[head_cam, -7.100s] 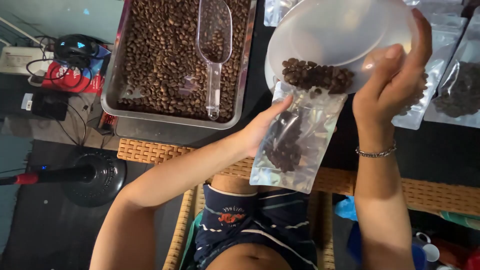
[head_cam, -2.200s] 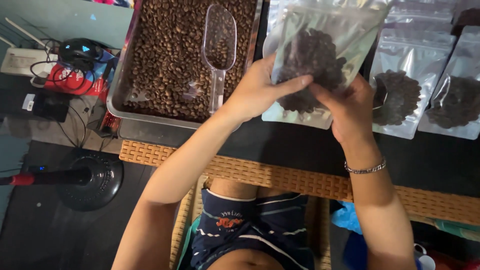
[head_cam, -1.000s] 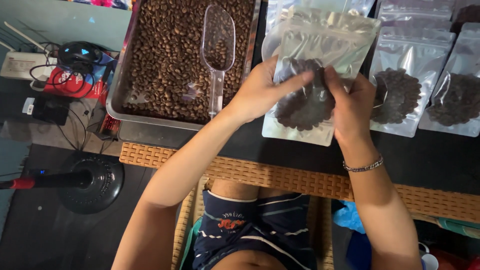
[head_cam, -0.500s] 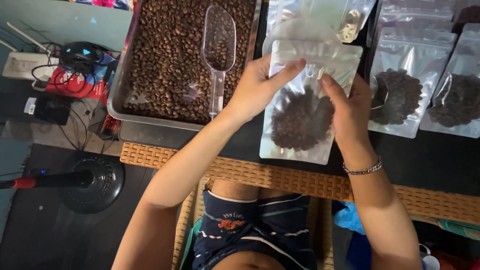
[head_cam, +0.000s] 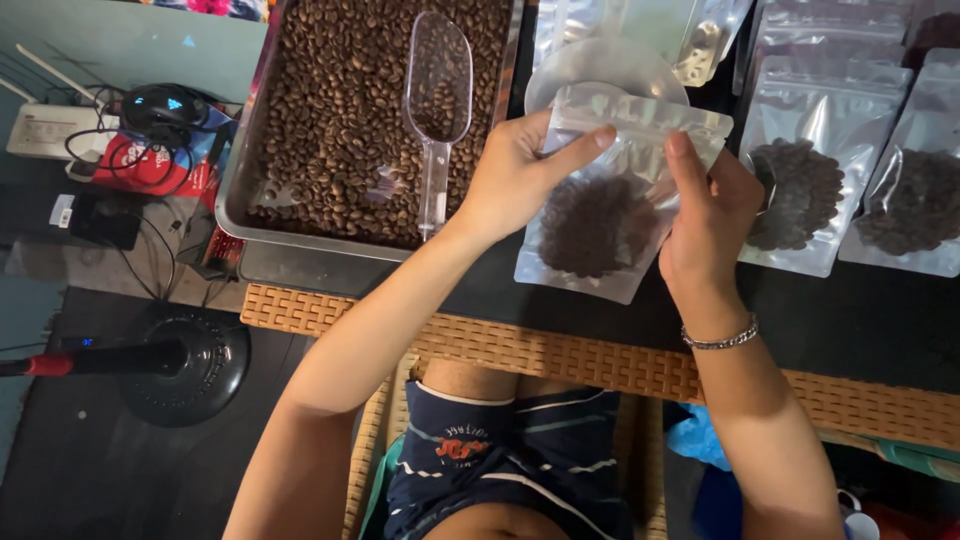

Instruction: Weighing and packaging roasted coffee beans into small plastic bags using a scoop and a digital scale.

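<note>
A metal tray point(head_cam: 262, 215) heaped with roasted coffee beans point(head_cam: 340, 120) fills the upper middle of the frame, and a clear plastic scoop point(head_cam: 437, 95) lies on the beans with its handle pointing down. At the upper right, two filled clear pouches point(head_cam: 800, 190) point(head_cam: 915, 200) lie flat on the dark worktop point(head_cam: 860, 320), whose near edge is woven wicker point(head_cam: 560, 355). At the upper left sit a black mouse point(head_cam: 165, 105), tangled cables point(head_cam: 135, 160) and a white router point(head_cam: 45, 130). A round black stand base point(head_cam: 190, 365) rests on the floor at lower left.
</note>
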